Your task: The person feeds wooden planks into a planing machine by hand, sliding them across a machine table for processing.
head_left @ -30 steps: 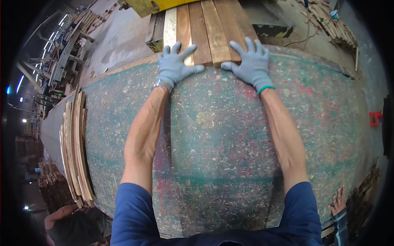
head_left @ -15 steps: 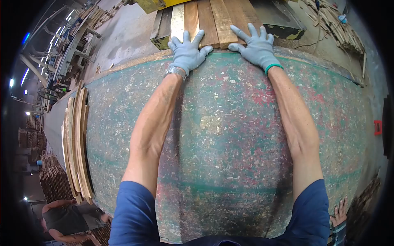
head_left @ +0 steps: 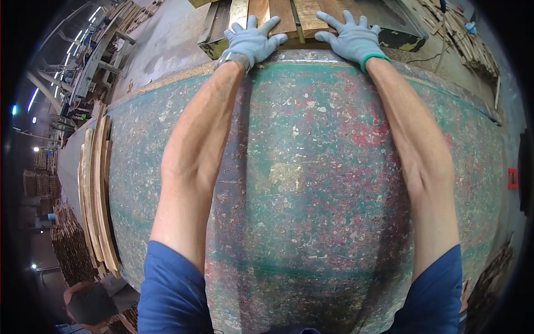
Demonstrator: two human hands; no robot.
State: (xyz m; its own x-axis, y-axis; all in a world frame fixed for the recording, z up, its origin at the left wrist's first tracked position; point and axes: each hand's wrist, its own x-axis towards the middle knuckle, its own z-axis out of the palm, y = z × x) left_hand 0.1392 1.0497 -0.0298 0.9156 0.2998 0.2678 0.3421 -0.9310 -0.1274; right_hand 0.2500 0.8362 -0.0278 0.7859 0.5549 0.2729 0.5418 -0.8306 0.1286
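The left hand [head_left: 251, 38] and the right hand [head_left: 351, 36], in grey gloves, lie flat with fingers spread wide, gripping nothing. They press on the near ends of the long brown wooden boards [head_left: 281, 11] at the far edge of the big green speckled table [head_left: 311, 167]. If a board slips, fingers could get pinched, I think. No box or bin shows.

Two gloved hands, the left hand [head_left: 253, 39] and the right hand [head_left: 350, 39], lie on at least four planks [head_left: 285, 12] side by side. One tabletop [head_left: 311, 183] has one stack of boards [head_left: 97, 183] at its edge; one red object [head_left: 512, 178] sits apart.
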